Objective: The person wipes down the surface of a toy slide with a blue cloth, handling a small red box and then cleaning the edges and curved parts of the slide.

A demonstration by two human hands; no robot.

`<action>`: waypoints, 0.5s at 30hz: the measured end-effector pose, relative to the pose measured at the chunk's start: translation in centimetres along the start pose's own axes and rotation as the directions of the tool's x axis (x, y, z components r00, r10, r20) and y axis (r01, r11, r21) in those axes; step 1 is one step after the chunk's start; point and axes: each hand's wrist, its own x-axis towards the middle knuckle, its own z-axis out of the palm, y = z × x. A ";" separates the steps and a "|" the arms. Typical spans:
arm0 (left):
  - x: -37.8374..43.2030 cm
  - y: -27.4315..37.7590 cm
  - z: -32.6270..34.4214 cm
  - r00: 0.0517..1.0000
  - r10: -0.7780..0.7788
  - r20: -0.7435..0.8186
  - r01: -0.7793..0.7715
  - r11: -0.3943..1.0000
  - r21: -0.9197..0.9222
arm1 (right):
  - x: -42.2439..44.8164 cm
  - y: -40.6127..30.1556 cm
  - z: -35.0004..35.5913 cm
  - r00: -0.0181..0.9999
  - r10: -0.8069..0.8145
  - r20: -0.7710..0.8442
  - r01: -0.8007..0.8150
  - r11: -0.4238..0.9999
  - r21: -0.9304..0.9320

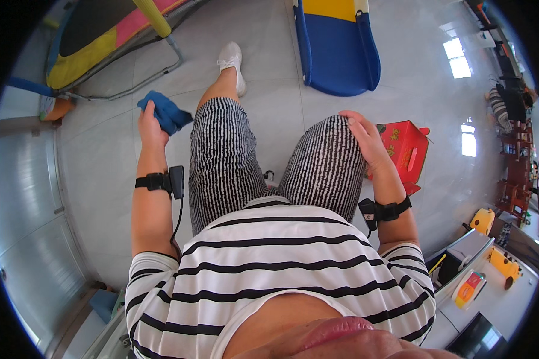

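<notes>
My left hand [151,123] grips a crumpled blue cloth [164,112], held out beside my left knee above the grey tiled floor. Empty, my right hand [364,137] rests on the right knee of my black-and-white patterned trousers [325,157], its fingers over the kneecap. A red cardboard carry box [404,148] with printed writing and a handle slot stands on the floor just past that hand, partly hidden by the forearm. Each forearm wears a black strap with a small device. One white shoe [231,56] shows ahead of my left leg.
A small trampoline [85,63] with metal legs stands at the upper left. Ahead lies the foot of a blue plastic slide [339,54]. A metal door [24,179] is at far left. Behind me to the right, a white desk [516,296] bears a monitor [478,339].
</notes>
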 end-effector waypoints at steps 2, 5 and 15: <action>1.5 0.2 1.4 1.000 0.016 0.023 -0.016 1.000 -0.003 | -0.5 0.0 -0.1 0.999 0.026 -0.041 -0.023 0.997 0.067; 2.0 0.7 5.2 0.998 0.019 0.057 -0.017 1.000 -0.022 | -1.0 0.6 -0.8 0.991 0.057 -0.119 -0.047 0.995 0.087; 8.3 -0.9 11.4 0.974 -0.126 0.188 0.128 0.992 -0.003 | -2.3 2.3 -1.6 0.939 0.163 -0.304 -0.108 0.976 0.191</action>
